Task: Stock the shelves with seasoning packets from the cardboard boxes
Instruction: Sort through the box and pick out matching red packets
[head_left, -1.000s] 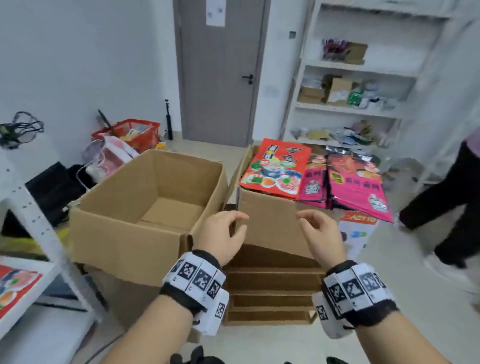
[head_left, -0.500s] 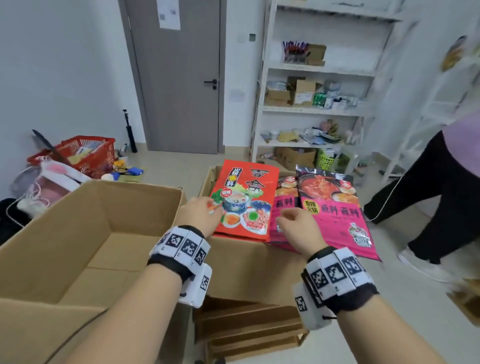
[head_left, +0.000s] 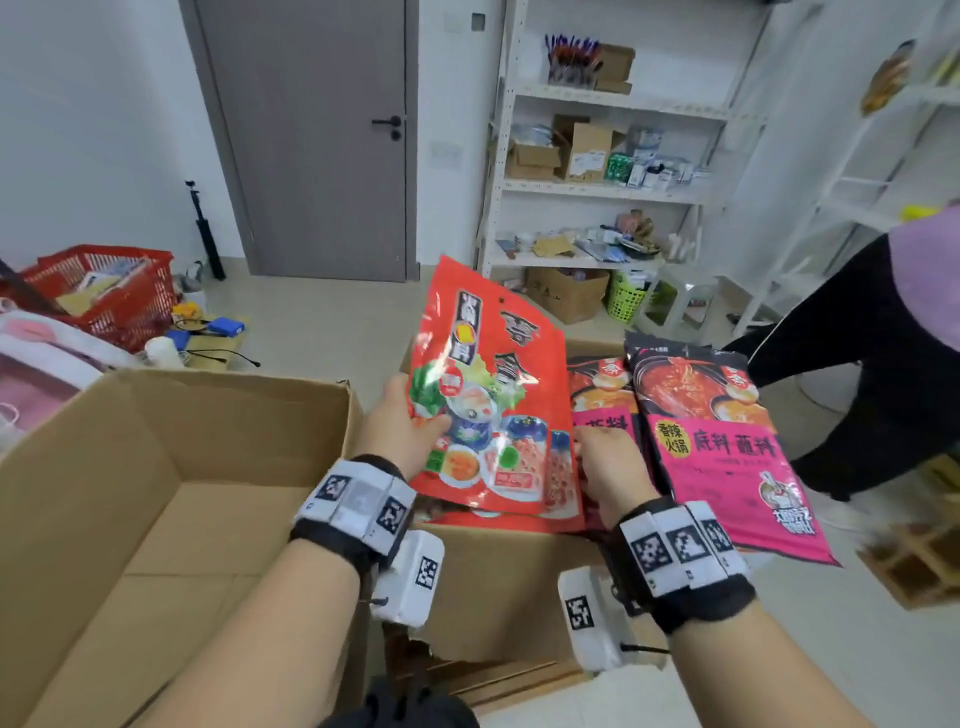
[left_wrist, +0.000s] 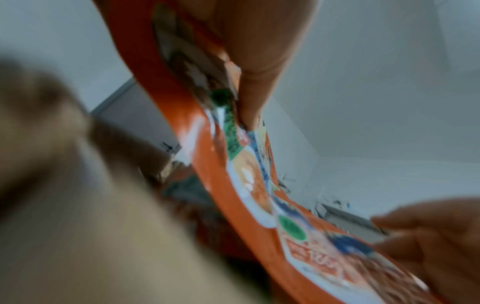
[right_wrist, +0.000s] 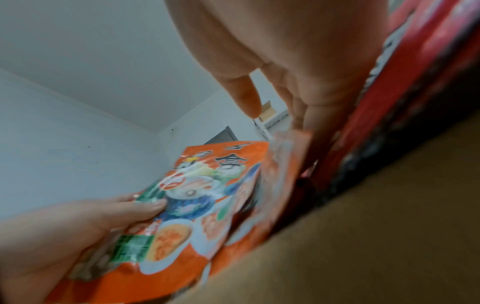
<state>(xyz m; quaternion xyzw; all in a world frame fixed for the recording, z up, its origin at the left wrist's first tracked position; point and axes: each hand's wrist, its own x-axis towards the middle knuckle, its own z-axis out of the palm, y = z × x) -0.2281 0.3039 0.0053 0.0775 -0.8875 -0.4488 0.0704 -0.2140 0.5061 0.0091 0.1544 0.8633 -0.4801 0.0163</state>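
My left hand (head_left: 415, 423) grips an orange-red seasoning packet (head_left: 498, 395) by its left edge, thumb on the printed front, and holds it tilted up above the cardboard box (head_left: 509, 582). The left wrist view shows that thumb (left_wrist: 254, 61) pressed on the packet (left_wrist: 249, 185). My right hand (head_left: 605, 467) reaches with straight fingers into the gap between the orange packet and the pink packets (head_left: 727, 452) standing in the box. In the right wrist view its fingers (right_wrist: 311, 98) slip behind the packet (right_wrist: 207, 185) and their tips are hidden.
An empty open cardboard box (head_left: 156, 441) stands at the left. White shelves (head_left: 597, 187) with small boxes stand by the grey door; another white rack (head_left: 857, 171) is at right. A person in black trousers (head_left: 883, 364) stands right. Red basket (head_left: 119, 296) far left, wooden crate (head_left: 914, 561) at right.
Both hands went from the box's near wall up to the packets. My left hand took hold of the orange packet and lifted it upright; my right hand slid in beside it.
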